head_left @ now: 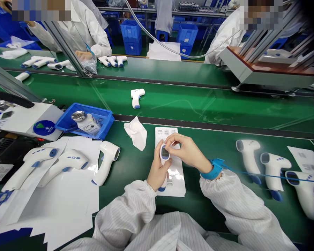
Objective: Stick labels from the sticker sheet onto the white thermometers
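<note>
The left hand (158,170) clenches an infrared thermometer (164,153) upright, its head pinched by the right hand (187,150).

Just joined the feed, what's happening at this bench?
A person holds a white infrared thermometer in their left hand, with their right hand pinching its top, above a printed white sheet on a green bench. A blue wrist strap circles the right wrist. More thermometers lie nearby.

White thermometer (162,158) with blue trim, grey-pinstriped white sleeve (125,212), green belt (136,167), blue tray (94,111)
</note>
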The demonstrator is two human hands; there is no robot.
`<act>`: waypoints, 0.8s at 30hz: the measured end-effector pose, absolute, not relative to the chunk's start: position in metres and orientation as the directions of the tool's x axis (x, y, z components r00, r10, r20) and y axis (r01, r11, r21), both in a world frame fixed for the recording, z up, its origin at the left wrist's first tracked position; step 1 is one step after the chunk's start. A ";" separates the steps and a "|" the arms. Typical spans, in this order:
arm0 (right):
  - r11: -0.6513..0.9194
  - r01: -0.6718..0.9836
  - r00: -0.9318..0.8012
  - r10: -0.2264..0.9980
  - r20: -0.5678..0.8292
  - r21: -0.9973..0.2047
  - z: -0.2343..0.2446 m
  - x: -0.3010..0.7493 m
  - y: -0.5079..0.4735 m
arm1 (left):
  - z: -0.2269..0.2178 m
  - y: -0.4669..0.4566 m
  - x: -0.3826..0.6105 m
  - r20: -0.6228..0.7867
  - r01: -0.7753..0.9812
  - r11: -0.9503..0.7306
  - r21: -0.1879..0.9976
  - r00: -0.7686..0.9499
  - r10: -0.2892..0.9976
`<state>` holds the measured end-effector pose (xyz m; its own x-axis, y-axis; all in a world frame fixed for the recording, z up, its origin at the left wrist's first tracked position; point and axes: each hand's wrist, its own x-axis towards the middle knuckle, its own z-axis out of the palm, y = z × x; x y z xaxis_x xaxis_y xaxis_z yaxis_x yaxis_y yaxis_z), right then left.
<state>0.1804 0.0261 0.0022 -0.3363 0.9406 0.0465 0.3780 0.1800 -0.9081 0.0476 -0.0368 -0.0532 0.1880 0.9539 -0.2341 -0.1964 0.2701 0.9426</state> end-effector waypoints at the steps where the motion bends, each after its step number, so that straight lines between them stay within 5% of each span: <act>1: 0.179 0.376 -0.338 0.940 0.045 -0.909 0.002 0.181 0.026 | -0.053 -0.037 0.048 -0.234 -0.197 0.270 0.942 0.188 0.954; 17: 0.175 0.375 -0.341 0.939 0.040 -0.910 0.001 0.180 0.027 | -0.051 -0.036 0.046 -0.206 -0.179 0.232 0.956 0.154 0.966; 24: 0.190 0.372 -0.350 0.935 0.052 -0.909 0.003 0.179 0.027 | -0.041 -0.035 0.046 -0.318 -0.275 0.363 0.890 0.192 0.928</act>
